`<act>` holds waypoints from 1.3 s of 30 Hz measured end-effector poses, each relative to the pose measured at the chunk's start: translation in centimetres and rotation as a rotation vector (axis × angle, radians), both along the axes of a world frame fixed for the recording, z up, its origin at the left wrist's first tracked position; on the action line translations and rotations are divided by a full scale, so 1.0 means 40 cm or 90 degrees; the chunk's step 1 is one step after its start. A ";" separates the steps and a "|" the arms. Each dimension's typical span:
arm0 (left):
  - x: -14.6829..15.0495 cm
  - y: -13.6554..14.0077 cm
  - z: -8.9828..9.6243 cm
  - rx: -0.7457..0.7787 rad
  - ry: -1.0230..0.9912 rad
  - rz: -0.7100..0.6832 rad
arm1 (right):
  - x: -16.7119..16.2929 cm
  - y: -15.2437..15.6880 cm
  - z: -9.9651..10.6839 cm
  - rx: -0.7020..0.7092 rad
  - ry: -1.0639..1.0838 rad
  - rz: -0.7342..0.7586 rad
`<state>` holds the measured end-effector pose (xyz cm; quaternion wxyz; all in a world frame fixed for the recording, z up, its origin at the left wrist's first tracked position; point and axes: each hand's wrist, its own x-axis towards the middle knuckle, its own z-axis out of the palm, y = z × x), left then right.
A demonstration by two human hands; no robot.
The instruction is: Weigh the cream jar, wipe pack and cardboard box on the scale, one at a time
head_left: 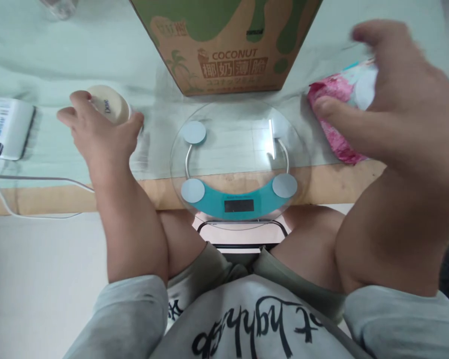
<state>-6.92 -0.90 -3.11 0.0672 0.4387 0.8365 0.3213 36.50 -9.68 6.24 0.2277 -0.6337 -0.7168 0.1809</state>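
My left hand (99, 127) spans a round cream-coloured Dove jar (114, 102), thumb at its right side and fingers at its left. The jar's near side is hidden under the palm. Over a pink and white soft plastic pack (335, 94), my right hand (407, 99) is held with thumb and fingers spread, slightly blurred and holding nothing. Part of the pack is covered by that hand. Between my hands lies a round glass scale (232, 154) with a blue-green band and a dark display. Its near edge overhangs the table edge.
A tall cardboard box (232, 70) printed COCONUT stands behind the scale. At the left are a white power bank (9, 127) and a white cable (41, 178). A transparent container (62, 7) sits far left. Pale green cloth (97, 60) covers the table.
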 end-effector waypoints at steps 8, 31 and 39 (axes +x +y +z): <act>0.116 -0.036 0.076 0.060 0.056 0.002 | -0.149 -0.009 0.016 -0.261 -0.120 0.285; 0.276 -0.145 0.069 0.233 -0.158 -0.933 | -0.131 -0.023 0.030 -0.078 -0.103 0.106; 0.293 -0.193 0.113 0.291 -0.074 -0.836 | -0.152 -0.026 0.026 -0.122 -0.108 0.076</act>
